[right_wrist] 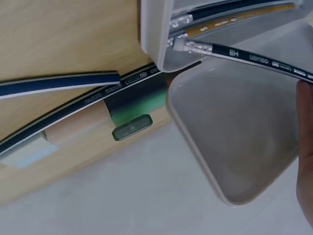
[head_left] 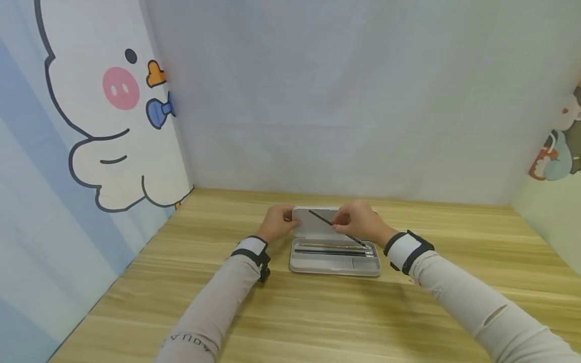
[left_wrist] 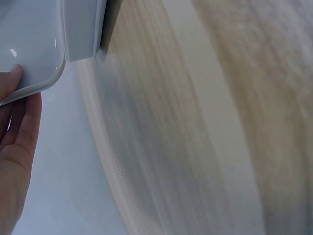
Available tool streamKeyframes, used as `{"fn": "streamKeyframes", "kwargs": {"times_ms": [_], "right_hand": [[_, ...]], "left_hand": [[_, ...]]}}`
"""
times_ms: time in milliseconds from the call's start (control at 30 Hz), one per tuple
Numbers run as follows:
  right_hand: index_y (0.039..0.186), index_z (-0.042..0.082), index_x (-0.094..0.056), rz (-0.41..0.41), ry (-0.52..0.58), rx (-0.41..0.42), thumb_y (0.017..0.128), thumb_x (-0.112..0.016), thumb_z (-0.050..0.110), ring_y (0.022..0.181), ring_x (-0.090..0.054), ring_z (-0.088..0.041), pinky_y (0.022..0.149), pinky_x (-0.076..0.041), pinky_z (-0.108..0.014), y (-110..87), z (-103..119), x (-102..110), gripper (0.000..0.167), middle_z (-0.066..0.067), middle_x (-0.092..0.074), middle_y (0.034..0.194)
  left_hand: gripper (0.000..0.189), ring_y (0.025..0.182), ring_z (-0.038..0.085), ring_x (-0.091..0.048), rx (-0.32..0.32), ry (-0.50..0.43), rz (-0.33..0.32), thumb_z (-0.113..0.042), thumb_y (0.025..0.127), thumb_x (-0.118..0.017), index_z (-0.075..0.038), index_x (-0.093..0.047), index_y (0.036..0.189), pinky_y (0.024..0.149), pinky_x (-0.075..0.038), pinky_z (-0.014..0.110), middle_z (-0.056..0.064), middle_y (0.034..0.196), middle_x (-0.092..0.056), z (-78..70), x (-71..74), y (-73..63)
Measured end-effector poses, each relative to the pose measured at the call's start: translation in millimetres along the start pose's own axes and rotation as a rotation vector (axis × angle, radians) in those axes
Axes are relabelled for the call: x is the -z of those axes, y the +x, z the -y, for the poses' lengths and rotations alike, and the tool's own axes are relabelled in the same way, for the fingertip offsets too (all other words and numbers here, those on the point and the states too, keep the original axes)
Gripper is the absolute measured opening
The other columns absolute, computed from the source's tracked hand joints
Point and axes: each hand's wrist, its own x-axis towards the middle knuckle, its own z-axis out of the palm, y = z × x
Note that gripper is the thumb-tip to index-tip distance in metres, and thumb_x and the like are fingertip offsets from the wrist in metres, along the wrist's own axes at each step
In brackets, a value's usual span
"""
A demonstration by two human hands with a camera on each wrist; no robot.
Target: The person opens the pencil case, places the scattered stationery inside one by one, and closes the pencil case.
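Note:
A pale pencil case (head_left: 317,262) lies opened on the table, its lid (head_left: 313,230) tilted up at the back. My left hand (head_left: 276,223) grips the lid's left corner; in the left wrist view, the thumb (left_wrist: 11,81) is on its inner face and the fingers are behind it. My right hand (head_left: 363,220) pinches a dark pencil (head_left: 320,217) slantwise over the case. In the right wrist view, this pencil bears "HB" and its eraser end is close to the tray. An orange pencil (right_wrist: 239,19) and a dark pencil (right_wrist: 220,9) lie inside the case.
Beside the case in the right wrist view lie a long dark pencil (right_wrist: 83,104), a blue-and-white stick (right_wrist: 58,84), a pale block with a tan sleeve (right_wrist: 78,122) and a small dark-green block (right_wrist: 132,127). A pale curtain (head_left: 345,101) hangs behind the wooden table (head_left: 317,322).

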Motion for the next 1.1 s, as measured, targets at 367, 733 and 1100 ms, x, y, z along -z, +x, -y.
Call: {"fn": "streamKeyframes", "kwargs": {"times_ms": [367, 733, 1100], "right_hand": [[0.088, 0.0, -0.08, 0.086, -0.091, 0.05, 0.084, -0.08, -0.002, 0.072, -0.071, -0.015, 0.067, -0.063, -0.03, -1.9, 3, -21, 0.004, -0.009, -0.078, 0.082], [0.083, 0.002, -0.081, 0.163, -0.196, 0.115, 0.084, -0.079, -0.001, 0.069, -0.069, -0.012, 0.065, -0.061, -0.026, -4.4, 0, -35, 0.004, -0.006, -0.077, 0.077], [0.083, 0.001, -0.079, 0.105, -0.136, 0.047, 0.084, -0.082, 0.004, 0.062, -0.056, -0.005, 0.057, -0.053, -0.023, -37.9, -28, -4, 0.004, 0.0, -0.071, 0.069]], "left_hand": [[0.013, 0.084, 0.037, -0.077, 0.013, -0.023, 0.012, 0.006, 0.086, -0.078, 0.008, -0.075, 0.099, 0.074, -0.066, 0.035, 0.025, 0.095, -0.077, -3.9, -4.0, -0.4], [0.012, 0.085, 0.038, -0.077, 0.038, -0.018, 0.022, 0.006, 0.085, -0.078, 0.007, -0.075, 0.097, 0.076, -0.066, 0.035, 0.025, 0.096, -0.077, -3.9, -10.8, 2.1], [0.013, 0.085, 0.039, -0.076, 0.015, -0.024, 0.007, 0.008, 0.084, -0.078, 0.009, -0.074, 0.097, 0.076, -0.067, 0.037, 0.026, 0.097, -0.077, -4.0, -6.5, -1.3]]}}
